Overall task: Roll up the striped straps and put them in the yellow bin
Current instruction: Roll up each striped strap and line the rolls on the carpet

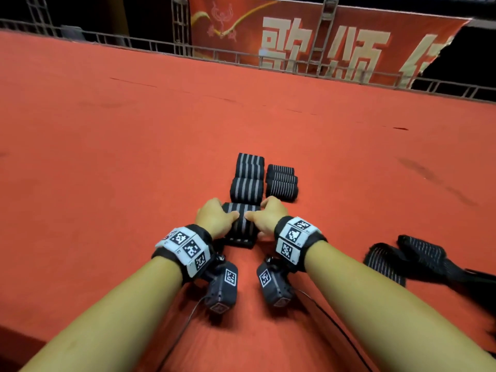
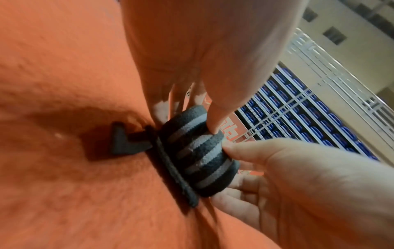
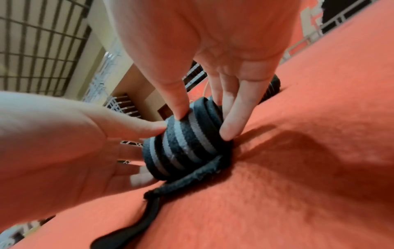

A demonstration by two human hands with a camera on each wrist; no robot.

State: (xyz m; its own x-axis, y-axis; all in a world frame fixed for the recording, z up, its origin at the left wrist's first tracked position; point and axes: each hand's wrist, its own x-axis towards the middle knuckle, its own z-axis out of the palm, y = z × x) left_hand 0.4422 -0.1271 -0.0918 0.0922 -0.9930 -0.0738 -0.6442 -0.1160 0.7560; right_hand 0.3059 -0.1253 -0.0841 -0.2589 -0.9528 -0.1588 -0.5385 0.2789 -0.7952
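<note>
A black strap with grey stripes (image 1: 243, 218) lies on the red carpet, mostly wound into a thick roll (image 2: 198, 156) (image 3: 187, 143). Its short flat tail (image 1: 239, 241) still lies towards me, ending in a black loop (image 3: 127, 235). My left hand (image 1: 214, 217) (image 2: 198, 104) grips the roll's left end, thumb on top and fingers behind. My right hand (image 1: 268, 216) (image 3: 215, 94) grips the right end the same way. No yellow bin is in view.
Several rolled straps sit just beyond my hands: wide-striped ones (image 1: 248, 178) and thin-striped ones (image 1: 281, 182). Unrolled thin-striped straps (image 1: 402, 259) lie in a heap to my right. Red carpet (image 1: 107, 157) spreads all round, with a metal rail (image 1: 241, 60) at its far edge.
</note>
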